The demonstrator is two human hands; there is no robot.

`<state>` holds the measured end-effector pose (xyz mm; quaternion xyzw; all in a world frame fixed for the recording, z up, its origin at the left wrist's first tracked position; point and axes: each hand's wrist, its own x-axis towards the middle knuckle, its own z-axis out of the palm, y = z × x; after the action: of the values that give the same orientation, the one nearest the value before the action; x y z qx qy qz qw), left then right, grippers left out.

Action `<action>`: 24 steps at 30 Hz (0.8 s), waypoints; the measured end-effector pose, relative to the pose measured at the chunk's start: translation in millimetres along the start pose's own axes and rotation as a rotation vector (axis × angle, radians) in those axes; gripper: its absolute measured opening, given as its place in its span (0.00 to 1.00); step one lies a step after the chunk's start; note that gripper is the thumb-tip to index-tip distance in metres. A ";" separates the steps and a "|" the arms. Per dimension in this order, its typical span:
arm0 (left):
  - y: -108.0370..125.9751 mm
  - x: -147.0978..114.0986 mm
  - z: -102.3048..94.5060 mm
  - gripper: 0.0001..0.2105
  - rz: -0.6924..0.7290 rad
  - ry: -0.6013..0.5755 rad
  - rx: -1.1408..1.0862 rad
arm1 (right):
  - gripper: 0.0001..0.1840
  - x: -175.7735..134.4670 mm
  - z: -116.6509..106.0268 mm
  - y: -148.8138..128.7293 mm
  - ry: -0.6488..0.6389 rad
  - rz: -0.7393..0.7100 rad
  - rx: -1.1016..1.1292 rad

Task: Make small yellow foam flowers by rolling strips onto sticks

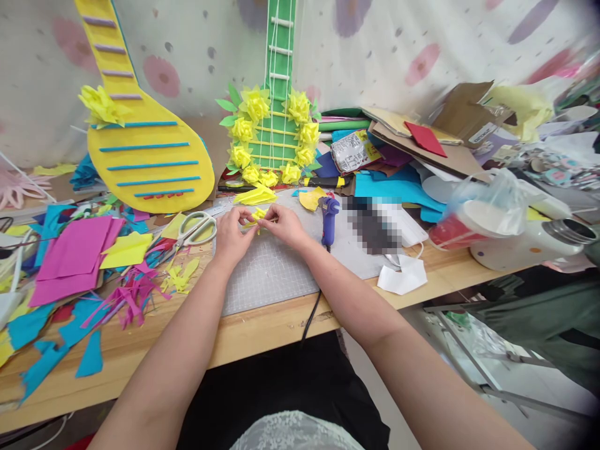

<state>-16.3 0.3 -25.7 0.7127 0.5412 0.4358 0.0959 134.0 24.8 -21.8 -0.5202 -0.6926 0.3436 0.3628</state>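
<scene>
Both hands are pinching the same small yellow paper piece (257, 217), left hand (233, 234) and right hand (282, 226) meeting over the gray cutting mat (272, 275), fingers (244, 215) of each clamped together on it from either side (hard to tell the exact shape, it's mostly hidden). Just left of the fingers sit white-handled scissors (197, 227), and just right a purple glue gun (329, 219) stands upright. Beyond the fingers is a green paper guitar (276, 125) ringed with yellow flowers (255, 105). Scraps litter the tabletop (262, 331) farther left.
</scene>
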 end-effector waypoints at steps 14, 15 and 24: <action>-4.0 2.7 -6.1 0.03 0.125 -0.055 0.284 | 0.06 0.0 -0.7 0.0 -0.025 -0.052 -0.029; -4.1 2.8 -6.4 0.03 0.116 -0.069 0.295 | 0.05 -0.7 -1.6 -0.8 -0.039 -0.075 -0.051; -0.2 2.4 -6.5 0.04 0.062 -0.206 0.418 | 0.09 -4.5 -3.6 -3.6 -0.094 -0.219 -0.276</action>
<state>-21.1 0.3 -20.7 0.7742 0.5847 0.2419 -0.0124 136.3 20.0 -17.6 -0.4699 -0.8019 0.2274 0.2907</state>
